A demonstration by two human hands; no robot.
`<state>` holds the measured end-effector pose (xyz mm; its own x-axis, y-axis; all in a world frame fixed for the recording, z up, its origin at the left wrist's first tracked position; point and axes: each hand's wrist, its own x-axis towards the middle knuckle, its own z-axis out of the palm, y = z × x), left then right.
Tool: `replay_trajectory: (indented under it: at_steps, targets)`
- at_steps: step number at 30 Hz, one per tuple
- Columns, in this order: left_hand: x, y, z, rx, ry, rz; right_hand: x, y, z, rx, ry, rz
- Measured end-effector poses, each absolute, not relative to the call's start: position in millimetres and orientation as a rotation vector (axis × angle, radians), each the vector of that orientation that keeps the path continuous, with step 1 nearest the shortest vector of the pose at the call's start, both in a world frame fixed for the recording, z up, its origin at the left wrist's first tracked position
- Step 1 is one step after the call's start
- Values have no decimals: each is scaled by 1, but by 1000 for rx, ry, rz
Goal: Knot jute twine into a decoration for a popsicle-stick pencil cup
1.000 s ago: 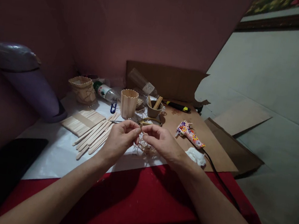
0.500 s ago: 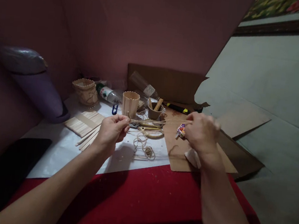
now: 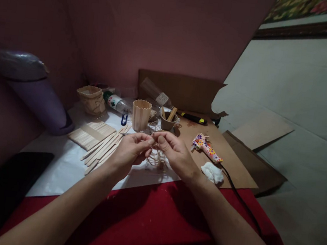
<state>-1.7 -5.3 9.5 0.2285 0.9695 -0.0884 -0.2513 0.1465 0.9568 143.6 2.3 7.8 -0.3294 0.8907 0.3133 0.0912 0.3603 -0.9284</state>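
My left hand (image 3: 135, 149) and my right hand (image 3: 172, 150) meet over the white sheet, thumbs and fingertips pinched close together. Twine (image 3: 158, 159) runs from between them and hangs in loose loops below; its exact hold at the fingertips is partly hidden. Behind the hands stands a cup made of wooden craft sticks (image 3: 140, 116). Loose craft sticks (image 3: 102, 151) lie just left of my left hand, beside a banded bundle of them (image 3: 92, 135). The scissors are mostly covered by my hands.
A flowered glue gun (image 3: 207, 147) rests on cardboard at the right, near a crumpled white tissue (image 3: 212, 172). Farther back are a utility knife (image 3: 193, 118), a small pot with sticks (image 3: 168, 123), plastic bottles (image 3: 118, 103) and a decorated stick pot (image 3: 91, 101).
My right hand has come leftward from over the glue gun to meet my left hand. The twine, stretched between them before, now hangs slack. The glue gun is uncovered.
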Motion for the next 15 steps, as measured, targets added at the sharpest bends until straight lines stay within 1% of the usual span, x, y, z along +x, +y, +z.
replay_trajectory:
  at_steps: [7, 13, 15]
  targets:
    - [8, -10, 12, 1080, 1053, 1100, 148, 6, -3, -950, -1603, 1460]
    - [7, -9, 12, 1169, 1121, 1097, 151, 5, 0, -1092, -1747, 1323]
    - [8, -9, 12, 1201, 1137, 1094, 153, 5, 3, -1125, -1750, 1347]
